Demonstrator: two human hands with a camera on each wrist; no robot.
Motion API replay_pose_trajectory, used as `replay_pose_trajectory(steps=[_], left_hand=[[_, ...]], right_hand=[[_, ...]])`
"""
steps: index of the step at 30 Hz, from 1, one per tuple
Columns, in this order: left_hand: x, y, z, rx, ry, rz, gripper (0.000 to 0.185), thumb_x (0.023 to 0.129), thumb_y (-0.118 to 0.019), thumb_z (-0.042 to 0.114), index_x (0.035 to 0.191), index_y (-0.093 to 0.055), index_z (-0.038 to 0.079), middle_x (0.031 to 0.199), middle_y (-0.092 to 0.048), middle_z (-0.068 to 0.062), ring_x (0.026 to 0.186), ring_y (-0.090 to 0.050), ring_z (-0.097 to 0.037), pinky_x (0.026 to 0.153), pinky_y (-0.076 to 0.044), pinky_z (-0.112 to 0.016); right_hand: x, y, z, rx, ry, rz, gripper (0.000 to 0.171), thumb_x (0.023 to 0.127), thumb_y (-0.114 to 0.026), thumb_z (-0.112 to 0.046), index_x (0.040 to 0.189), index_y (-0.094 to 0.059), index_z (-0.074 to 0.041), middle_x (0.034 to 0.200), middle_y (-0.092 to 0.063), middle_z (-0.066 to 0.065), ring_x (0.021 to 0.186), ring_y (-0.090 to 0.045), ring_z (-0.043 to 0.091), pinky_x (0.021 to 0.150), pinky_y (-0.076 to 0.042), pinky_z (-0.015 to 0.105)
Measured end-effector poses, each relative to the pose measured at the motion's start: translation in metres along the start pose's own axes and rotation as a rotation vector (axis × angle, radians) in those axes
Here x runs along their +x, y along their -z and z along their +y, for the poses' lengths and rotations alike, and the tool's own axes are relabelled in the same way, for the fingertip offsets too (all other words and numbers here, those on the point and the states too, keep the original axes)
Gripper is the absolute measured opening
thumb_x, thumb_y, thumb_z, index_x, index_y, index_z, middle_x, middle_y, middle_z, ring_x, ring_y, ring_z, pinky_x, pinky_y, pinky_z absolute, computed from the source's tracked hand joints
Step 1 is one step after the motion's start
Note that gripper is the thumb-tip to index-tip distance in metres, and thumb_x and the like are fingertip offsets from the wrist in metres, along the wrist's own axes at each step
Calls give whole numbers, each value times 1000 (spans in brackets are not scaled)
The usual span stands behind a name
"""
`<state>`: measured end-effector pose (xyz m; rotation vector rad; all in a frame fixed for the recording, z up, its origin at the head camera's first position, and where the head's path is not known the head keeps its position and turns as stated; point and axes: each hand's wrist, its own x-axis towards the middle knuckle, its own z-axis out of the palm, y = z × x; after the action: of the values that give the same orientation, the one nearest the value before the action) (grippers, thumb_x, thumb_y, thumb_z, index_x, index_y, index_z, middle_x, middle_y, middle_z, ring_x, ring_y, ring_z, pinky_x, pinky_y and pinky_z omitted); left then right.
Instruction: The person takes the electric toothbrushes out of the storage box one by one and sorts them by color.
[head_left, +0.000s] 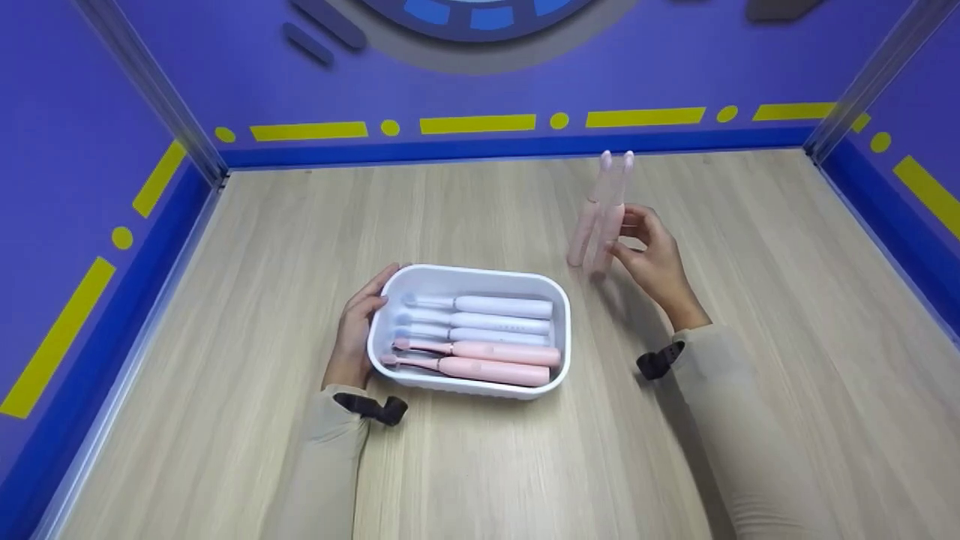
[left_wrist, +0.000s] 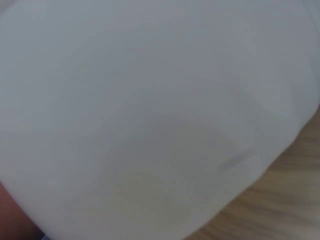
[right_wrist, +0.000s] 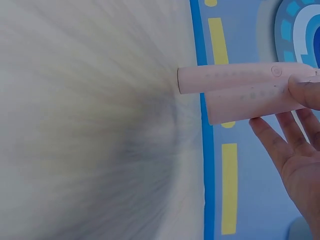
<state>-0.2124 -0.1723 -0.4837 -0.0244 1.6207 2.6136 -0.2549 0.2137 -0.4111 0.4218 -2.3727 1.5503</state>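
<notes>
My left hand [head_left: 354, 334] grips the left end of a white plastic bin [head_left: 564, 300], its thumb near the rim. The bin's pale wall [left_wrist: 150, 100] fills most of the left wrist view. Inside lie several white electric toothbrushes [head_left: 502, 305] and two pink electric toothbrushes [head_left: 495, 370], heads to the left. To the right of the bin, my right hand [head_left: 652, 255] holds two more pink electric toothbrushes [head_left: 613, 221] upright, side by side, heads up. Their handles [right_wrist: 225, 77] show small buttons in the right wrist view, with the thumb across them and fingers beneath.
The light wood table [head_left: 262, 240] is bordered by blue-purple panels [head_left: 480, 90] with yellow markings at the back and both sides. Metal posts [head_left: 150, 82] stand at the back corners. Black straps with small cameras [head_left: 660, 360] sit on both wrists.
</notes>
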Motion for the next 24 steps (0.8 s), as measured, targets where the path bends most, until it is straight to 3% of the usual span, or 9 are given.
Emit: replay_pose_trajectory(steps=[4,11,17,24], left_hand=[[-1,0,0,-2,2,6,57,90,-26,-4,146,-32,-6,155,-30,-16,146,-25,-23,121,-16,-36],[0,1,1,22,-6,7,56,89,-27,-4,146,-32,-7,155,-30,-17,146,-25,-23,121,-17,-35],[1,2,0,21,-11,0,57,89,-27,-4,146,-32,-7,155,-31,-17,146,-26,-24,121,-17,-36],[1,2,-1,10,0,9,56,90,-29,-2,146,-35,-4,155,-33,-14,146,-25,-21,121,-16,-34]], right_hand=[[2,-1,4,16,-1,1,48,84,-61,14,129,-45,12,118,-57,27,106,-57,25,84,-52,15],[7,-4,8,5,13,23,46,82,-59,17,127,-46,14,118,-57,28,105,-57,20,95,-49,29],[16,-8,38,13,-6,29,48,83,-59,16,129,-46,10,119,-58,24,104,-56,12,98,-47,27],[19,-9,50,11,-23,33,48,83,-59,16,129,-46,7,118,-58,22,107,-58,20,101,-46,42]])
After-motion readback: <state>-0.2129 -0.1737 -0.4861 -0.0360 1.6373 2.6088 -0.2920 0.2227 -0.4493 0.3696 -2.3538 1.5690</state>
